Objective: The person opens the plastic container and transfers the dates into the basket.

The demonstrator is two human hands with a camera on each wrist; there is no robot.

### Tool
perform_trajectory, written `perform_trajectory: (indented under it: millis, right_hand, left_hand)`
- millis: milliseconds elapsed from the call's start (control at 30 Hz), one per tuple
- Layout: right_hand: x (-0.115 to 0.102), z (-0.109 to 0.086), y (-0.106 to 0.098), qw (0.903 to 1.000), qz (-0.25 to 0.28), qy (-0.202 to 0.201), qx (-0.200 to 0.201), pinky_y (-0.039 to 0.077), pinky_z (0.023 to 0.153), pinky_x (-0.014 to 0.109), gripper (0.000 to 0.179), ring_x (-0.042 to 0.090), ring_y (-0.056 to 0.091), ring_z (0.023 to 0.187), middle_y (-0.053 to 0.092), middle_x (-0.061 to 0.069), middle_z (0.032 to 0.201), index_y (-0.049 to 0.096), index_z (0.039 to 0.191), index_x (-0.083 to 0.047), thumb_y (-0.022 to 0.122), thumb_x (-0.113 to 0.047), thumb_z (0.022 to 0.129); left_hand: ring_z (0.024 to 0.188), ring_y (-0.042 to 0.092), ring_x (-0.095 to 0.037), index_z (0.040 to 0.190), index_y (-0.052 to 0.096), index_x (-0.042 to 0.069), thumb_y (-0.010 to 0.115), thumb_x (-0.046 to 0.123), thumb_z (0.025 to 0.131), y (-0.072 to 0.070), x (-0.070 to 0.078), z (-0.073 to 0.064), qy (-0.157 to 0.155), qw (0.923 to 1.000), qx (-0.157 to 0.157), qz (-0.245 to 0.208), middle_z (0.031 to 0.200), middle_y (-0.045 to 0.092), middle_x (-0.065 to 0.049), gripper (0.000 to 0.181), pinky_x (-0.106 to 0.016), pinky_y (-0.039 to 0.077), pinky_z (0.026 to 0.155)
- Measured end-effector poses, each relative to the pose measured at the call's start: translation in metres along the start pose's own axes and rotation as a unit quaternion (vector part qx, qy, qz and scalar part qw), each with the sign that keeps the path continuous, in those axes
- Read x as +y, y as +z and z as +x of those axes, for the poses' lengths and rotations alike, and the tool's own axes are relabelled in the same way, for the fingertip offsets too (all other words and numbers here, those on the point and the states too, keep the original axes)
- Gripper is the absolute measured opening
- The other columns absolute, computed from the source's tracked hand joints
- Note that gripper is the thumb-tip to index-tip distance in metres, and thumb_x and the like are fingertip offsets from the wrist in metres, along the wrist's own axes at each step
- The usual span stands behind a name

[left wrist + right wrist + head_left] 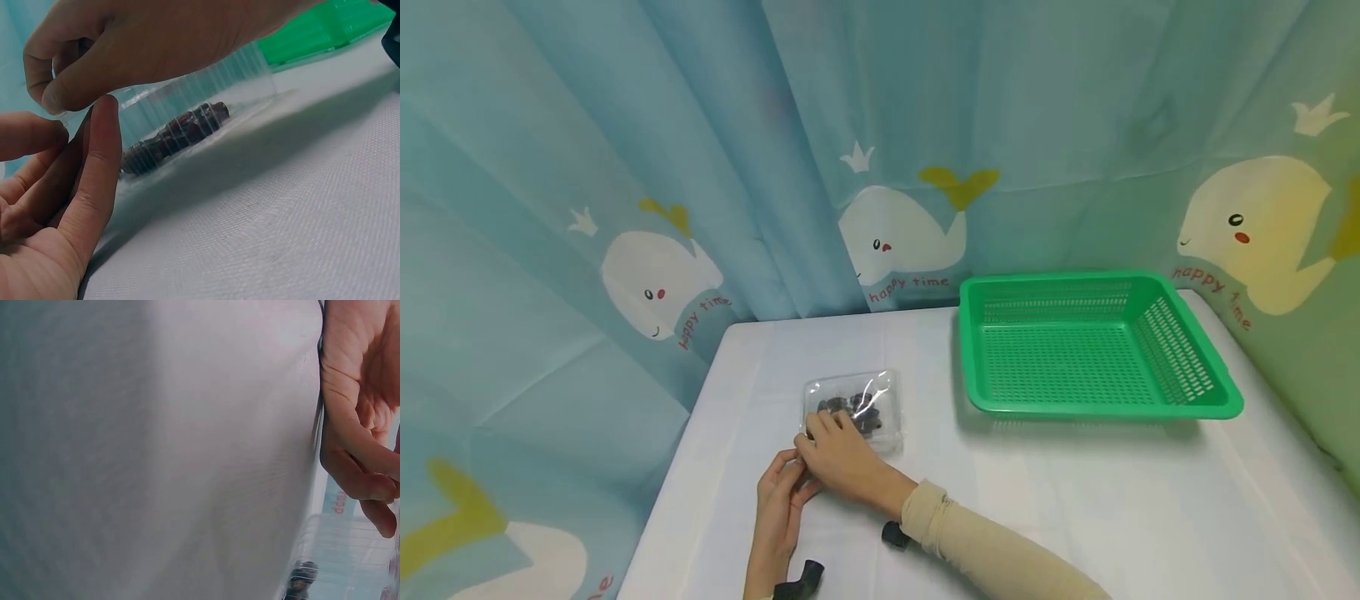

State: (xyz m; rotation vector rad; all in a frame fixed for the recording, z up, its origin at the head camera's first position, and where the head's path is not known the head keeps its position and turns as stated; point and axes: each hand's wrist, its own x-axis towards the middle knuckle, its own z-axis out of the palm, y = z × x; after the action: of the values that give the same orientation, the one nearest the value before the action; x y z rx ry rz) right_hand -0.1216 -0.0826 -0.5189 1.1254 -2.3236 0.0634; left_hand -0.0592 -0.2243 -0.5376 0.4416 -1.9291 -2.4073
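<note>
A clear plastic box (889, 398) with dark brown pieces (867, 414) inside lies on the white table. My left hand (777, 502) is at its near left corner, thumb and fingers pinching the edge in the left wrist view. From above, my right hand (841, 458) reaches over the same corner, and its thumb and fingertips grip the box edge right beside the left fingertips. The left wrist view shows the ribbed box wall (250, 75) and a shadow along the cloth under it. Part of the box is hidden behind the right hand.
A green plastic basket (1105, 413) stands at the back right of the white-covered table (1037, 500). Curtains with whale prints (910, 233) hang behind and beside the table. Black wrist devices (801, 581) show near both forearms.
</note>
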Motion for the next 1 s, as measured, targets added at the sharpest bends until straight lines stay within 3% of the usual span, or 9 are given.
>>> perform_trajectory:
  millis: [533, 633, 833, 1000]
  right_hand:
    - [-0.0018, -0.0023, -0.0033, 1.0000, 0.003, 0.003, -0.004, 0.044, 0.086, 0.027, 0.033, 0.013, 0.051, 0.097, 0.051, -0.004, 0.106, 0.062, 0.106, -0.022, 0.071, -0.051, 0.092]
    - [-0.0020, -0.0034, -0.0032, 1.0000, 0.007, 0.001, 0.003, 0.044, 0.084, 0.026, 0.037, 0.012, 0.051, 0.095, 0.051, -0.005, 0.104, 0.062, 0.105, -0.022, 0.071, -0.054, 0.088]
    - [-0.0013, -0.0014, -0.0031, 0.9995, 0.004, 0.018, 0.024, 0.040, 0.079, 0.025, 0.034, 0.012, 0.048, 0.092, 0.051, -0.006, 0.103, 0.062, 0.108, -0.021, 0.070, -0.050, 0.093]
    - [0.0006, -0.0032, -0.0069, 0.9998, 0.009, 0.016, 0.003, 0.041, 0.080, 0.024, 0.033, 0.011, 0.048, 0.094, 0.053, -0.006, 0.107, 0.064, 0.108, -0.022, 0.070, -0.050, 0.091]
  left_hand:
    - [0.107, 0.072, -0.010, 0.109, 0.065, 0.011, 0.052, 0.015, 0.109, -0.0023, -0.0005, -0.0001, -0.003, 0.9998, -0.016, -0.006, 0.119, 0.068, 0.003, 0.013, -0.028, 0.065, 0.083]
    - [0.107, 0.072, -0.009, 0.108, 0.066, 0.013, 0.053, 0.015, 0.108, -0.0015, 0.0009, -0.0019, -0.010, 0.9998, -0.017, -0.007, 0.117, 0.067, 0.004, 0.013, -0.028, 0.064, 0.083]
    - [0.102, 0.073, -0.008, 0.106, 0.065, 0.010, 0.055, 0.013, 0.107, 0.0006, 0.0029, -0.0014, -0.013, 0.9998, -0.016, -0.002, 0.111, 0.069, 0.005, 0.011, -0.025, 0.064, 0.079]
    - [0.102, 0.072, -0.008, 0.109, 0.064, 0.009, 0.054, 0.014, 0.108, 0.0003, 0.0039, -0.0010, -0.019, 0.9996, -0.020, 0.001, 0.112, 0.068, 0.005, 0.011, -0.025, 0.064, 0.081]
